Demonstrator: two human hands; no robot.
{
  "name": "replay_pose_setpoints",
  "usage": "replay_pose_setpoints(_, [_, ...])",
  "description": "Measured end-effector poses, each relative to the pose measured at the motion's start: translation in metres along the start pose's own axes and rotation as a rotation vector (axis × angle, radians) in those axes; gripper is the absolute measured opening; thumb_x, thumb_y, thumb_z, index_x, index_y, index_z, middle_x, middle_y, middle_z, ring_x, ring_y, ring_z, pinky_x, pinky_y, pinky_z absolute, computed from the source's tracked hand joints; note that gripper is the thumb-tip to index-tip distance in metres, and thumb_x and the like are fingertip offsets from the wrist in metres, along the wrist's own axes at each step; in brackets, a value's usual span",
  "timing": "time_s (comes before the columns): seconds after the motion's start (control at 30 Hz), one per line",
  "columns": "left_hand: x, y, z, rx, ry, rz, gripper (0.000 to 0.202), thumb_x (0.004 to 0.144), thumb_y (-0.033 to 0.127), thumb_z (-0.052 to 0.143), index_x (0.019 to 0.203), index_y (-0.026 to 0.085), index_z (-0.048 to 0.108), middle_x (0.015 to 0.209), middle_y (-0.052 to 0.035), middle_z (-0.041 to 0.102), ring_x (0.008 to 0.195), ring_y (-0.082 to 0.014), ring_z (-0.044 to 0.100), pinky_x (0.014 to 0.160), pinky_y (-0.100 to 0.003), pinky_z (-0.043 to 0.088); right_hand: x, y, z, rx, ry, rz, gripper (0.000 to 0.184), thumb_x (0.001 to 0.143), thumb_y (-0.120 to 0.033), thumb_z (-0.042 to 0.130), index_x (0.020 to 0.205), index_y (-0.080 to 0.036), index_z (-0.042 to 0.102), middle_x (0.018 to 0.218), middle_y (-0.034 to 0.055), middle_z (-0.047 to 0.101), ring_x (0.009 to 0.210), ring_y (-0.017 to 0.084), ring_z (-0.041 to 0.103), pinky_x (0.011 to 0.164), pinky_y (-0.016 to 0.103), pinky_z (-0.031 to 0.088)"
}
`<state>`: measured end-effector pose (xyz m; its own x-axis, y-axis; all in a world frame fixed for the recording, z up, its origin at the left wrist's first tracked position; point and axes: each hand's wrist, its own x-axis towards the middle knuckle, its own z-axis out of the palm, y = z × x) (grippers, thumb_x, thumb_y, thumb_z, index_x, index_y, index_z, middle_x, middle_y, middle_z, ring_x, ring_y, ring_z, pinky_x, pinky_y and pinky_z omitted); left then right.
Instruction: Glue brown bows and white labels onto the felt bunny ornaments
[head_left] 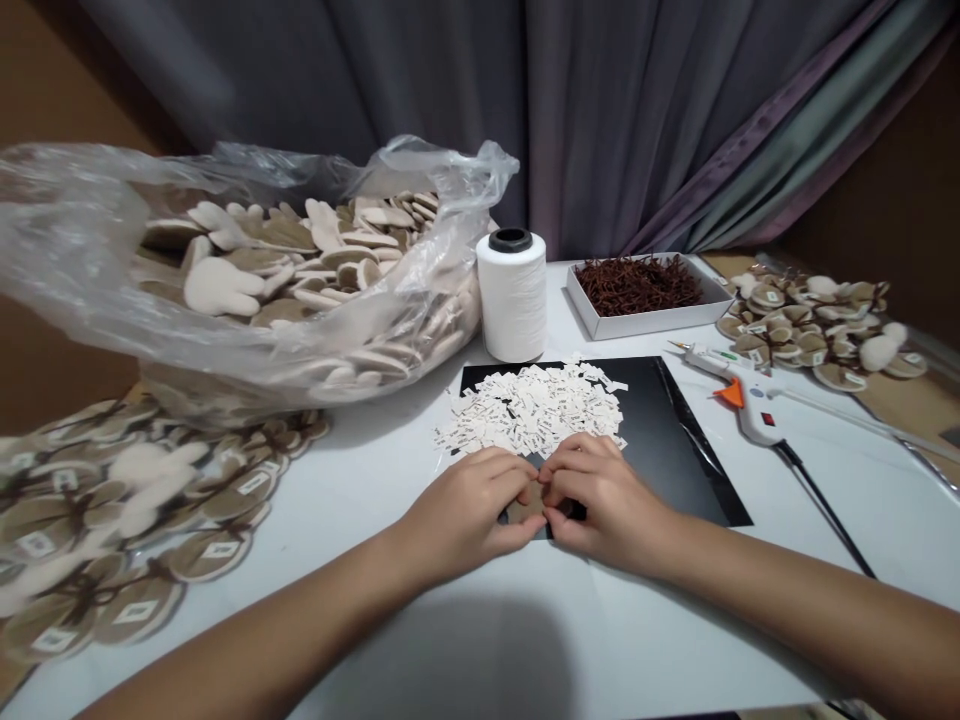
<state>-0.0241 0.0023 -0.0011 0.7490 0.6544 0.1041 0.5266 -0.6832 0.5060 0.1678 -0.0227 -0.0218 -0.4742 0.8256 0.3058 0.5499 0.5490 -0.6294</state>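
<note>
My left hand (469, 510) and my right hand (600, 500) meet at the near edge of a black sheet (675, 440), fingers curled and pinched together. Between them lies a small tan felt piece (529, 508), mostly hidden by the fingers. Just beyond my fingertips is a heap of small white paper labels (536, 405) on the black sheet. Both hands press on the tan piece; what the fingertips pinch is too small to make out.
A clear plastic bag (247, 270) of beige felt shapes fills the left. A white thread spool (512, 295) stands behind the labels. A white box of brown strands (637, 290), a white glue gun (739, 395) and stacks of labelled felt pieces (112, 530) (817, 320) surround the white table.
</note>
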Motion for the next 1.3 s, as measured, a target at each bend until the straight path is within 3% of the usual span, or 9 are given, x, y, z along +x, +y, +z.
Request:
replay_pose_setpoints(0.17, [-0.001, 0.001, 0.001, 0.028, -0.009, 0.021, 0.009, 0.075, 0.019, 0.057, 0.074, 0.019, 0.048, 0.077, 0.0003, 0.062, 0.077, -0.0159, 0.055, 0.076, -0.03, 0.042, 0.001, 0.001, 0.002, -0.025, -0.002, -0.012, 0.013, 0.068, -0.009, 0.058, 0.066, -0.018, 0.049, 0.068, 0.0005, 0.061, 0.077, 0.018, 0.052, 0.071, 0.03, 0.034])
replay_pose_setpoints(0.27, [-0.002, 0.003, 0.002, 0.072, 0.013, -0.041, 0.015, 0.072, 0.022, 0.059, 0.075, 0.02, 0.045, 0.073, 0.0015, 0.058, 0.07, -0.0156, 0.053, 0.069, -0.03, 0.041, 0.001, 0.002, 0.004, -0.055, 0.029, -0.006, 0.016, 0.067, -0.01, 0.058, 0.074, -0.019, 0.046, 0.07, 0.0011, 0.057, 0.071, 0.017, 0.049, 0.067, 0.029, 0.034])
replay_pose_setpoints(0.43, [-0.003, 0.008, 0.002, 0.063, 0.032, -0.109, 0.026, 0.067, 0.025, 0.065, 0.084, 0.02, 0.046, 0.078, 0.0006, 0.058, 0.074, -0.0179, 0.054, 0.069, -0.03, 0.042, 0.001, 0.003, 0.006, -0.083, 0.032, -0.04, 0.018, 0.068, -0.01, 0.055, 0.077, -0.019, 0.042, 0.07, 0.002, 0.054, 0.068, 0.017, 0.048, 0.066, 0.029, 0.036])
replay_pose_setpoints(0.63, [-0.001, 0.007, -0.001, -0.027, 0.003, -0.118, 0.046, 0.063, 0.049, 0.075, 0.092, 0.021, 0.053, 0.089, -0.0004, 0.063, 0.085, -0.0202, 0.058, 0.077, -0.033, 0.043, -0.001, 0.002, 0.006, -0.137, 0.021, -0.108, 0.012, 0.076, -0.014, 0.051, 0.076, -0.019, 0.041, 0.069, 0.0038, 0.052, 0.065, 0.018, 0.045, 0.064, 0.03, 0.036])
replay_pose_setpoints(0.8, [-0.002, 0.008, -0.006, 0.049, 0.046, -0.091, 0.027, 0.068, 0.035, 0.072, 0.089, 0.022, 0.06, 0.089, -0.0011, 0.067, 0.092, -0.0218, 0.059, 0.084, -0.036, 0.042, -0.004, 0.003, 0.008, -0.164, 0.022, -0.127, 0.01, 0.077, -0.01, 0.048, 0.078, -0.019, 0.042, 0.074, 0.0055, 0.054, 0.07, 0.019, 0.046, 0.065, 0.031, 0.036])
replay_pose_setpoints(0.93, [-0.005, 0.012, -0.006, 0.048, 0.081, -0.07, 0.032, 0.065, 0.032, 0.073, 0.094, 0.023, 0.062, 0.091, -0.0014, 0.07, 0.095, -0.0239, 0.061, 0.086, -0.038, 0.042, -0.006, 0.007, 0.012, -0.158, 0.067, -0.177, 0.012, 0.08, -0.007, 0.046, 0.081, -0.019, 0.045, 0.078, 0.0054, 0.056, 0.076, 0.02, 0.048, 0.07, 0.033, 0.036])
replay_pose_setpoints(1.07, [-0.006, 0.013, -0.003, -0.011, 0.14, -0.053, 0.026, 0.072, 0.024, 0.066, 0.098, 0.022, 0.059, 0.096, -0.002, 0.07, 0.088, -0.0197, 0.064, 0.082, -0.034, 0.046, -0.005, 0.009, 0.013, -0.131, 0.13, -0.223, 0.01, 0.085, -0.01, 0.042, 0.081, -0.018, 0.046, 0.08, 0.0061, 0.059, 0.075, 0.019, 0.049, 0.072, 0.033, 0.037])
replay_pose_setpoints(1.17, [-0.004, 0.014, 0.0, 0.003, 0.137, -0.069, 0.022, 0.072, 0.013, 0.057, 0.092, 0.022, 0.06, 0.09, -0.001, 0.069, 0.084, -0.0177, 0.063, 0.079, -0.031, 0.047, -0.003, 0.005, 0.013, -0.138, 0.099, -0.151, 0.012, 0.083, -0.009, 0.042, 0.076, -0.019, 0.045, 0.072, 0.0041, 0.058, 0.066, 0.017, 0.049, 0.066, 0.03, 0.036])
replay_pose_setpoints(1.3, [-0.001, 0.018, 0.003, 0.094, 0.144, -0.127, 0.016, 0.069, 0.012, 0.058, 0.082, 0.021, 0.062, 0.079, -0.0008, 0.067, 0.082, -0.02, 0.061, 0.08, -0.035, 0.045, -0.001, 0.0, 0.011, -0.139, 0.068, -0.014, 0.013, 0.077, -0.007, 0.047, 0.076, -0.019, 0.044, 0.072, 0.0033, 0.058, 0.067, 0.018, 0.05, 0.065, 0.029, 0.036])
